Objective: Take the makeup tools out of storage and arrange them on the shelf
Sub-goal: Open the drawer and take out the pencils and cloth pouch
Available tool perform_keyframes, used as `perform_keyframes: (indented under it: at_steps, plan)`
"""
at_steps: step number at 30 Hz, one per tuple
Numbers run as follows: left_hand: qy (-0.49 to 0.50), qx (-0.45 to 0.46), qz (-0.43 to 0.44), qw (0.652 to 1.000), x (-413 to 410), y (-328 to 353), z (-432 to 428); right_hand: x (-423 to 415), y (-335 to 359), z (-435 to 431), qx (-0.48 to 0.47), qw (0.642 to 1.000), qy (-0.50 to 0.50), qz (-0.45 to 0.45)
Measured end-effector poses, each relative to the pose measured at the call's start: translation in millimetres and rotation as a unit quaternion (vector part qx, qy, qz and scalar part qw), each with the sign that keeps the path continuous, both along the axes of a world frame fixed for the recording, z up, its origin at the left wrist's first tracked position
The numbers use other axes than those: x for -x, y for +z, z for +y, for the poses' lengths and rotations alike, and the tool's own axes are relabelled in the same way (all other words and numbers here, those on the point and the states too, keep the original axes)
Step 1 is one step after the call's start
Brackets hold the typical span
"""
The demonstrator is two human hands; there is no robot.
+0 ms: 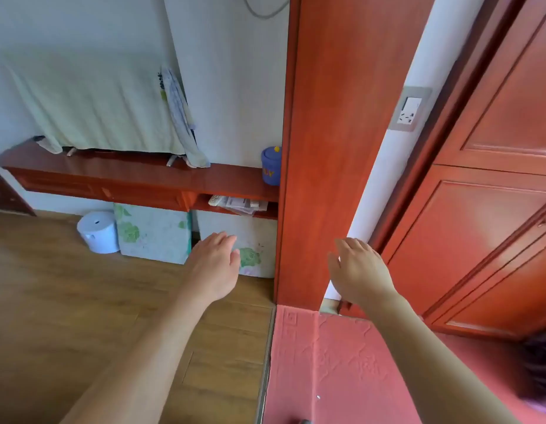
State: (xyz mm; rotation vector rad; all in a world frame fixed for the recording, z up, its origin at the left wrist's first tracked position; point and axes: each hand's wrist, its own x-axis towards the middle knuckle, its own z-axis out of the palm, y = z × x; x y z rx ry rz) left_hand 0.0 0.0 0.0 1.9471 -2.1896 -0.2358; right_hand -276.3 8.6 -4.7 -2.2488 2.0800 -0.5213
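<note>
Since both hands hang empty in mid-air, the left hand (215, 264) and right hand (359, 270) apart with fingers loosely spread, I judge the task barely begun. No makeup tools show anywhere; perhaps they sit behind the red cabinet doors (492, 228) on the right. Far left, the red wooden shelf (137, 175) carries a cloth-draped object (94, 102) and a blue lidded pot (271, 166). Underfoot, wood flooring (66, 295) lies left, a pink textured surface (342, 362) near right.
</note>
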Motion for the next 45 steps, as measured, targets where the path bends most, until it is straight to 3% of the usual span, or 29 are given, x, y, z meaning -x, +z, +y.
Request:
perform_keyframes:
  at_steps: [14,27,34,45]
  plan:
    - [0.13,0.019,0.007,0.991,-36.7,9.2,-48.9,-37.3,7.3,-121.0,-0.049,0.992,0.114,0.028]
    - [0.192,0.031,0.0,0.981,-187.2,-5.6,-96.4,-208.6,11.4,-195.4,-0.031,0.981,0.191,-0.025]
    - [0.246,0.029,0.015,0.969,-247.9,-6.7,-114.1,-281.9,7.6,-245.2,-0.039,0.967,0.251,0.022]
    - [0.402,0.01,-0.002,0.916,-327.9,-5.3,-156.3,-416.8,4.5,-347.0,-0.063,0.914,0.398,0.038]
